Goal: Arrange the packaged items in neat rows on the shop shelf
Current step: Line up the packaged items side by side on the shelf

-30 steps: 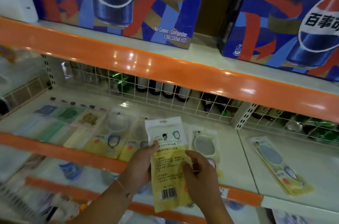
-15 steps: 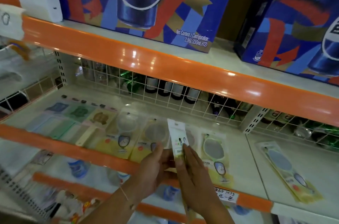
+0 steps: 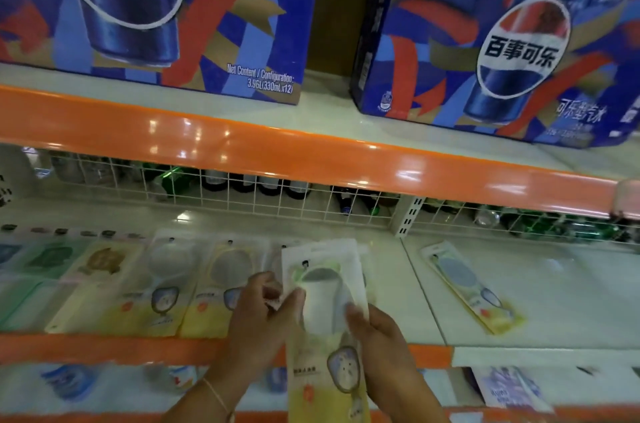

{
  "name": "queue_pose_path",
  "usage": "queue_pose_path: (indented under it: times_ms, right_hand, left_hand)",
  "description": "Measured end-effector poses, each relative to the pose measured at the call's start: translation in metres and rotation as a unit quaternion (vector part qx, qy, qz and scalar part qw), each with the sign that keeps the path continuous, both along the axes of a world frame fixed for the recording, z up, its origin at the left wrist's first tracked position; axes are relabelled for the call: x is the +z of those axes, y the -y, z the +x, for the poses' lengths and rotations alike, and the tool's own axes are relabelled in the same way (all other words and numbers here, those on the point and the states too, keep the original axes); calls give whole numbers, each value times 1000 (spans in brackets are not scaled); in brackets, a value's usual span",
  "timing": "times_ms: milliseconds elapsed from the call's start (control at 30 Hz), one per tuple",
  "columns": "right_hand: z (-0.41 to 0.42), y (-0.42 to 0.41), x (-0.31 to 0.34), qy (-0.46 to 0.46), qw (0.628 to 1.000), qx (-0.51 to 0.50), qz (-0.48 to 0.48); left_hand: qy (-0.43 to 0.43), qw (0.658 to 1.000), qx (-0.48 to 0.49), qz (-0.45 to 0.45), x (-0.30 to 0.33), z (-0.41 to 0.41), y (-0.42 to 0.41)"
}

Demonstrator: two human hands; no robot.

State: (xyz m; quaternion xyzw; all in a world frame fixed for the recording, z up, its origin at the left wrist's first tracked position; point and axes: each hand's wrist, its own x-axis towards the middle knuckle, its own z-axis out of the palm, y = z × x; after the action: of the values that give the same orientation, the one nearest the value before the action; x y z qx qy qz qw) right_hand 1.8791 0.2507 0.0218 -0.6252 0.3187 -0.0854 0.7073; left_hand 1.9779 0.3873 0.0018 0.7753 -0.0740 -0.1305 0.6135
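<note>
- The left hand and the right hand hold one packaged mirror between them, above the orange front edge of the middle shelf.
- The left hand's fingers are curled on the packet's left side; the right hand's fingers are bent over its right side. Both grips look closed on it, though blur hides the fingertips.
- The packet stands upright, front toward the camera, its top over the shelf board and its yellow lower part below the orange edge.
- Left of the held packet, a row of similar packets lies flat on the shelf board.
- Right of it, well apart, a single packet lies tilted.
- Above, Pepsi cartons stand on the upper shelf.
</note>
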Motion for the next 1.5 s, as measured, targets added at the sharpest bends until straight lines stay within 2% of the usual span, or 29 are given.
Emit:
queue_pose_path:
  times_ms: [67,100,133,267,367,467,533,600,700,767,900,1033,1167,1333,1400,1500]
  right_hand:
    - [-1,8,-7,-5,999,-18,34]
    - [-3,11,-11,-12,999,-24,39]
    - [-4,15,-15,-14,999,-26,43]
    - [-11,23,-24,-34,998,11,50]
    - [-16,34,-22,-48,991,68,-101]
    - [-15,49,-25,-41,981,98,-160]
    - [-12,58,-31,-46,986,66,-143]
    - [-8,75,-40,-64,987,14,-145]
    - [2,105,-50,-74,984,-35,-160]
    - [11,121,-52,-74,977,-43,-194]
    - [38,142,-58,-76,966,-4,-246]
    - [58,142,-65,-129,953,41,-273]
    - [55,140,-70,-160,906,80,-384]
    - [45,138,-91,-172,817,132,-534]
    - [44,138,-98,-164,801,143,-558]
    - [45,137,-105,-129,802,141,-566]
  left_hand:
    - [-170,981,-77,-44,-2,3,2]
    - [-233,964,-106,-71,-3,3,3]
    - [-253,956,-123,-84,-4,1,4]
    - [-193,969,-145,-50,-12,-3,12]
    - [-174,977,-124,-22,-14,-4,19]
    - [-146,982,-120,30,-13,-4,29]
    - [-30,986,-124,103,-18,1,36]
    - [129,975,-95,156,-26,7,43]
    - [336,913,-77,217,-44,20,50]
    - [395,871,-95,276,-63,27,52]
    - [386,827,-125,389,-90,31,55]
    - [383,819,-132,407,-88,30,58]
    - [389,811,-145,411,-91,29,55]
    - [392,803,-150,424,-92,29,58]
    - [394,801,-144,427,-92,28,58]
    - [398,797,-144,430,-91,27,58]
